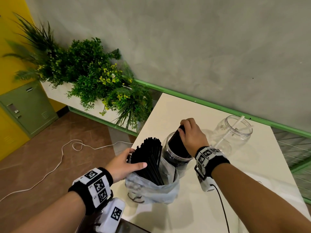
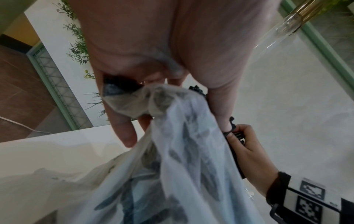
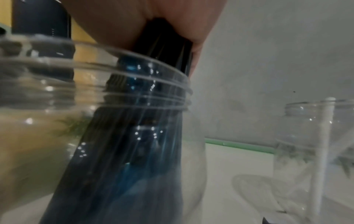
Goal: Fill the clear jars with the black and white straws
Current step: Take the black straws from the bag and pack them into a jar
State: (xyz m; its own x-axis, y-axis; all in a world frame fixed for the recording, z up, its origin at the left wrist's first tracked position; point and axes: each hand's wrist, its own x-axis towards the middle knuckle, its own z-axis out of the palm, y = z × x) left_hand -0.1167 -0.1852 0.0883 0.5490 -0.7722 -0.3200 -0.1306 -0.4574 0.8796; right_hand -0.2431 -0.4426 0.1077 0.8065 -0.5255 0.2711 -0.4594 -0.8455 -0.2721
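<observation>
A bundle of black straws stands in a thin plastic bag near the table's left edge. My left hand grips that bundle at the bag's mouth, thumb across the front. Beside it stands a clear jar with a second bunch of black straws leaning inside. My right hand grips the top of that bunch above the jar's mouth. Further right a second clear jar holds a white straw. In the left wrist view the bag hangs below my palm.
The white table ends at a green rail along the grey wall. Plants in a white planter stand off the far left corner. A white cable lies on the brown floor. A black wire trails from my right wristband.
</observation>
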